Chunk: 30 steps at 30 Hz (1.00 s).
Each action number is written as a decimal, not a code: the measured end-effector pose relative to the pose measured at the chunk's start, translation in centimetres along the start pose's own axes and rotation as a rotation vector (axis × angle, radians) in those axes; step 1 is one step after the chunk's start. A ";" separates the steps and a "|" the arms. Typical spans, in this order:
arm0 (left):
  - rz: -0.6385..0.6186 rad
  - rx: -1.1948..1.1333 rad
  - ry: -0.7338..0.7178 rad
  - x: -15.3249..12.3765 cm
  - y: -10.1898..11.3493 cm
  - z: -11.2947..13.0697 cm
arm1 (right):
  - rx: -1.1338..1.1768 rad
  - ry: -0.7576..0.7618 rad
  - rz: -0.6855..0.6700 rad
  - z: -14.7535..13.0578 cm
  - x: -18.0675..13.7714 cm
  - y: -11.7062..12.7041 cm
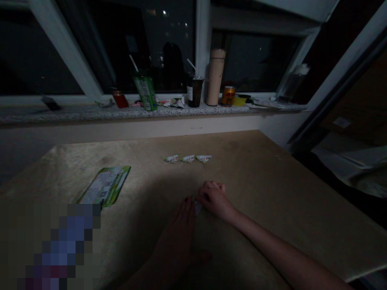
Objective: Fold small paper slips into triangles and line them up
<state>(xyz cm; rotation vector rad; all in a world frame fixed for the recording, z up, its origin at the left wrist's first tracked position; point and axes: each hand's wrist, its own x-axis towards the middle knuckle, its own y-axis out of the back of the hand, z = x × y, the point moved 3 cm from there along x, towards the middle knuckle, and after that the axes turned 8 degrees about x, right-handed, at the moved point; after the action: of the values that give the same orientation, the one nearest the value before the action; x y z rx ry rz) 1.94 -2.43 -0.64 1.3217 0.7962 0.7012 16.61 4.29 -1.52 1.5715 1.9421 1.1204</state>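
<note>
My left hand [184, 219] lies flat on the brown table [272, 193], fingers stretched forward and thumb out to the side. Its fingertips touch the edge of a small pale folded wrapper [198, 208]. My right hand [214, 197] is closed, with thumb and fingers curled at the wrapper's upper right; its grip is partly hidden in the dim light. Beyond both hands, three small folded triangular wrappers form a row: a left one [172, 158], a middle one [188, 158] and a right one [203, 158]. They are white and green.
A green and white printed packet [105, 185] lies left on the table; a blurred patch covers the lower left corner. Along the granite windowsill [121, 115] stand a green cup [146, 92], a dark drink cup [195, 92], a pink flask [215, 78], a gold can [228, 96] and a red jar [120, 99].
</note>
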 end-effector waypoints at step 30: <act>-0.007 -0.093 -0.062 0.2 0.6 0.0 | 0.214 -0.138 -0.591 2.2 4.7 2.1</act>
<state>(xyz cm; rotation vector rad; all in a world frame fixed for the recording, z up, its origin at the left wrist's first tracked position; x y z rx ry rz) 2.04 -2.22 -0.02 1.2501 0.7093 0.6808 18.16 9.53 -0.33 1.0115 2.2659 0.5614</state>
